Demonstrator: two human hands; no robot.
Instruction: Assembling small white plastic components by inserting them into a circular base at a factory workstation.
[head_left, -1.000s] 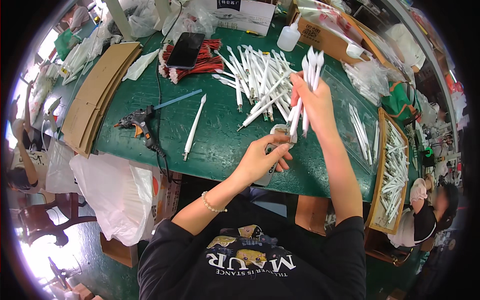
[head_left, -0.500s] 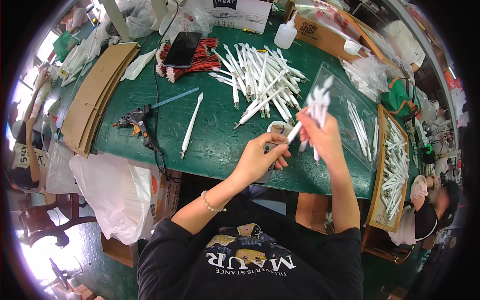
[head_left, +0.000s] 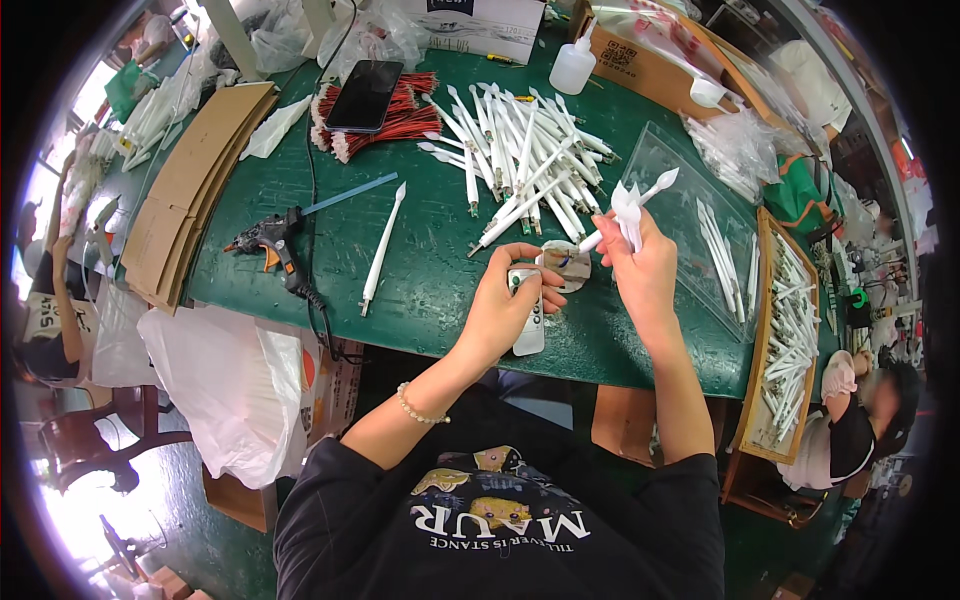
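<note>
A white remote control (head_left: 529,338) with dark buttons is gripped in my left hand (head_left: 505,308), thumb over its upper end. My right hand (head_left: 645,275) is closed around several white LED taper candles (head_left: 627,208) with flame-shaped tips; one sticks out to the upper right. A round white-rimmed thing (head_left: 566,262), its contents unclear, sits between my hands. Beyond them lies a loose pile of the same candles (head_left: 520,160). A single candle (head_left: 384,250) rests on the green table to the left.
Left on the table are a glue gun (head_left: 275,248) with a blue stick and stacked cardboard (head_left: 195,190). Behind are a phone (head_left: 366,97) on red wires and a squeeze bottle (head_left: 572,68). At right, a clear sheet (head_left: 680,230) and a wooden tray (head_left: 750,400) hold candles.
My hands have moved apart, and the candle end that reached my left fingers has left them. The remote has turned so that its button side shows. The candles in my right hand have tilted and lowered.
</note>
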